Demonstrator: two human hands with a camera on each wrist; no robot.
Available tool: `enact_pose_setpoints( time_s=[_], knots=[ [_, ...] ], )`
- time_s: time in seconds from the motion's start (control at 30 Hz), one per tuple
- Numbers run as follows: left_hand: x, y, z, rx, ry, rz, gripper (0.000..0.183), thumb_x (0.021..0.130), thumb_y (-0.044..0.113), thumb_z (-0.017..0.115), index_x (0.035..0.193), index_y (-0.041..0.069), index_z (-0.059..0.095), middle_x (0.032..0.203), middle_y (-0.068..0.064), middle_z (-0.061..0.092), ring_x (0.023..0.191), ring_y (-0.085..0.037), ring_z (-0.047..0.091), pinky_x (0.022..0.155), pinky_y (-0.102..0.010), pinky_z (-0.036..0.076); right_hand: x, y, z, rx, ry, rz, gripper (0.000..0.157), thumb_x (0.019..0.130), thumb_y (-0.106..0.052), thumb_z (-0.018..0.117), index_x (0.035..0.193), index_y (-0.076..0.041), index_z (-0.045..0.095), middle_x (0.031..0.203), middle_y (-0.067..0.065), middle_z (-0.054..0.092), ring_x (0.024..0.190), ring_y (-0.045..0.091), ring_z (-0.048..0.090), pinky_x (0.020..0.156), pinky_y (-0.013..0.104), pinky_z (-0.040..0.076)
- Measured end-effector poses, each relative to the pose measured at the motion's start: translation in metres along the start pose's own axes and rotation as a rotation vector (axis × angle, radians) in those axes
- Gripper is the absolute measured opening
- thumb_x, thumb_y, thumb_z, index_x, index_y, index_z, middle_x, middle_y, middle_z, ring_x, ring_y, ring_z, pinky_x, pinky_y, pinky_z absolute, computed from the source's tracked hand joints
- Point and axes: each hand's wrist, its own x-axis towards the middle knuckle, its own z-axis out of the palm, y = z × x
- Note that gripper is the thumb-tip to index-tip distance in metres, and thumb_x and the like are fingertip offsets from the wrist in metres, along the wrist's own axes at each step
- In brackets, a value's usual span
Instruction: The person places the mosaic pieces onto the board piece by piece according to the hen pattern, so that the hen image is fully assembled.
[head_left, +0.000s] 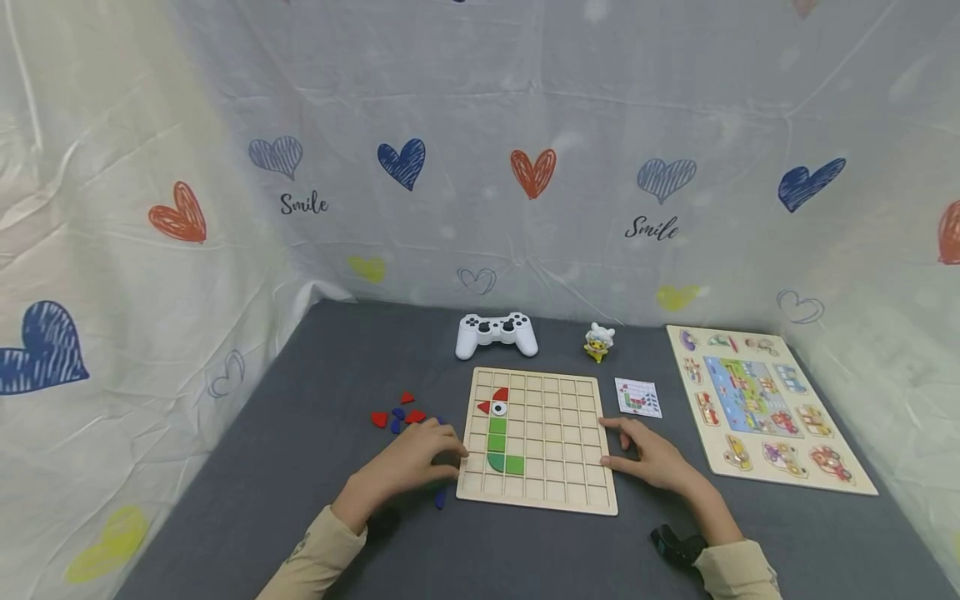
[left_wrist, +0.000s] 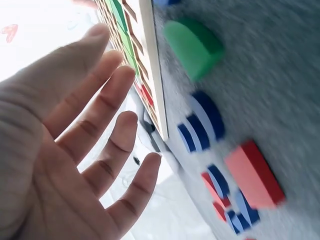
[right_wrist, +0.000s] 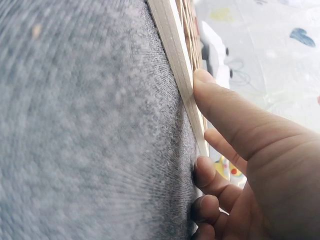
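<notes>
Left hand (head_left: 415, 455), relaxed, empty, at nine o'clock of grid board (head_left: 540, 440); right hand (head_left: 654, 457), fingers apart, touching its three o'clock edge, nothing gripped. Board: between hands, apparently being steadied. Loose red pieces (head_left: 379, 419), ten o'clock; adding one would call for a left-hand pinch.

Board (right_wrist: 176, 55) cut off @ top in 2 wrist cams.

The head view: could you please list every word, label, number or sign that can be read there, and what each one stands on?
"Smile": on the left part of the wall cloth.
"Smile": again, farther right on the same cloth.
Small card: any print is too small to read.
Game controller: button markings too small to read.
Grid board: no readable text.
</notes>
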Motion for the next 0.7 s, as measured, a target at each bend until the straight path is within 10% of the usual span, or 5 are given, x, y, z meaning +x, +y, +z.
enact_pose_setpoints(
  time_s=[0.7],
  knots=[
    [-0.033,-0.012,-0.004,0.051,-0.053,-0.062,0.027,0.069,0.023,0.080,0.096,0.023,0.072,0.097,0.011,0.063,0.094,-0.013,0.049,0.079,-0.041,0.042,0.001,0.002,0.001,0.014,-0.015,0.018,0.059,0.080,-0.038,0.070,0.130,-0.013,0.051,0.081,-0.002,0.042,0.061,0.004,0.030,0.054,0.022,0.027]
  ],
)
